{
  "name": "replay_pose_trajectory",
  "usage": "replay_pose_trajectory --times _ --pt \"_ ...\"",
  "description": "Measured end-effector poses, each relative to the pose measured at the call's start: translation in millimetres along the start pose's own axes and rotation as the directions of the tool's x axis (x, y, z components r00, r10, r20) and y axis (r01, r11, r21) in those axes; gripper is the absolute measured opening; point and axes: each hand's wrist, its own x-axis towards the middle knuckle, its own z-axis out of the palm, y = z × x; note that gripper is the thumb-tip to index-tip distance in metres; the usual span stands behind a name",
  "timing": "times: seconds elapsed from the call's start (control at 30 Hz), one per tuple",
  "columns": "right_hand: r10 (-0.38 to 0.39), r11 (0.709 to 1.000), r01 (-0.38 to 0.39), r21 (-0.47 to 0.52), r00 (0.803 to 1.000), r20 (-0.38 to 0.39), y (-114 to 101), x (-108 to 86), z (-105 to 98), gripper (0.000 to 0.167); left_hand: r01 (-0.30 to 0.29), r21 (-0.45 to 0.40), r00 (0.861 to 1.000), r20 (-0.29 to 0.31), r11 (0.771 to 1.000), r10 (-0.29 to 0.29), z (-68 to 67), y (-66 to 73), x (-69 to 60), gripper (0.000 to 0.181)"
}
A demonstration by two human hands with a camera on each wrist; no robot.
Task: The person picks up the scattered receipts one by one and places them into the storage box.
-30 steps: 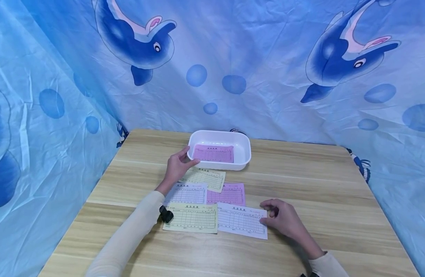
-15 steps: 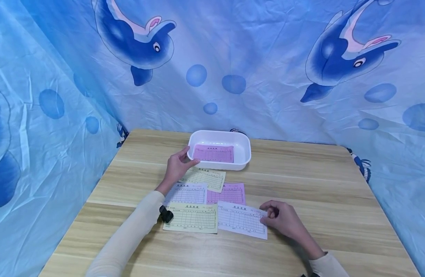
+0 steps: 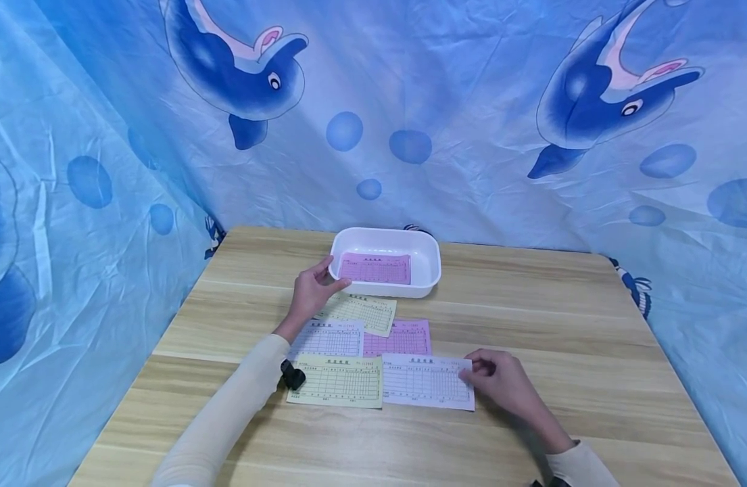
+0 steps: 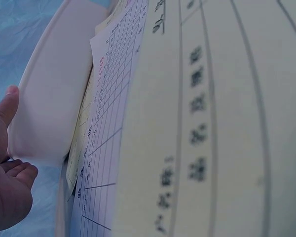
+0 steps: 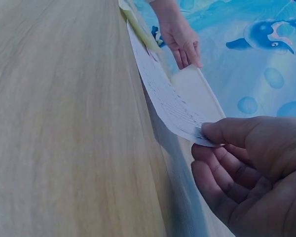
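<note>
My right hand (image 3: 503, 384) pinches the right edge of a white printed receipt slip (image 3: 424, 387) between thumb and fingers. In the right wrist view, that slip (image 5: 167, 106) bends up off the table at the pinched end. A white plastic tray (image 3: 426, 292) stands at the back, with a pink slip (image 3: 376, 269) lying inside. At its front left corner my left hand (image 3: 311, 292) holds the tray, thumb and fingers spread around the rim. Just in front lies a yellow-green slip (image 3: 373, 312), partly covered by the left hand and wrist.
Below it, another white slip (image 3: 336, 339) overlaps a second pink slip (image 3: 406, 338). A larger-looking yellow-green slip (image 3: 339, 385) lies nearest the front, beside the left wrist camera (image 3: 293, 376). The wood-grain table (image 3: 562, 304) meets a blue dolphin-print curtain (image 3: 470, 189) behind and at the sides.
The white slip at my right hand has turned level; its right end has lifted and shifted slightly right, with the fingers moving up along its edge. My left hand stays on the tray.
</note>
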Motion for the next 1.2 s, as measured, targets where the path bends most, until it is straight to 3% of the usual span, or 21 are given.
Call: replay_pose_trajectory --times 0.2,0.57,0.83,1.2 --pt "0.065 0.996 -0.062 0.065 0.997 -0.05 -1.9 1.3 -2.0 0.017 0.002 -0.013 1.0 0.018 1.0 -0.002 -0.5 2.1 0.2 0.081" --pt "0.04 0.998 -0.028 0.064 0.979 -0.199 -9.6 9.1 -9.7 0.012 0.01 -0.007 1.0 0.001 1.0 -0.01 0.1 -0.7 -1.1 0.084" --pt "0.135 0.988 -0.113 0.106 0.963 -0.234 -25.3 19.3 -19.0 0.019 0.009 0.013 1.0 -0.007 1.0 -0.009 0.4 -1.4 0.0 0.085" --pt "0.068 0.988 -0.025 0.152 0.957 -0.283 -50.3 43.9 -29.0 0.022 -0.004 0.009 1.0 -0.004 1.0 0.004 0.7 -2.3 -0.7 0.084"
